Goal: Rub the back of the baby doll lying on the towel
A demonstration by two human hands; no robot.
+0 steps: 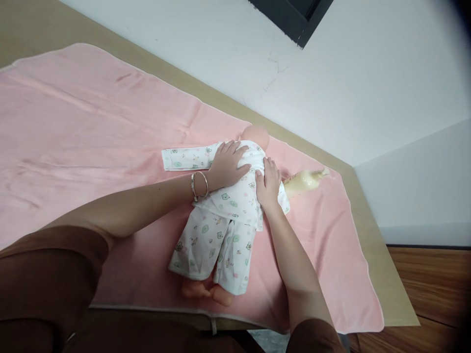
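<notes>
A baby doll [255, 135] lies on a pink blanket, head toward the wall and feet toward me. It wears a white printed top [231, 201] and matching trousers [235, 245]; its bare feet [206, 290] stick out below. My left hand [228, 164] rests with spread fingers on the chest of the top, near the shoulder. Against the doll's other side lies my right hand [269, 184], flat on the top with thumb apart. One sleeve [184, 158] stretches out to the left. Near my right hand is a shiny, pale yellow object [303, 181] with a tapered end; its kind is unclear.
The pink blanket [91, 108] covers much of a tan table [371, 230], with some wrinkles. A white wall [312, 98] runs along the far edge, bearing a dark frame [294, 19]. Wooden flooring [434, 274] shows beyond the table's right edge.
</notes>
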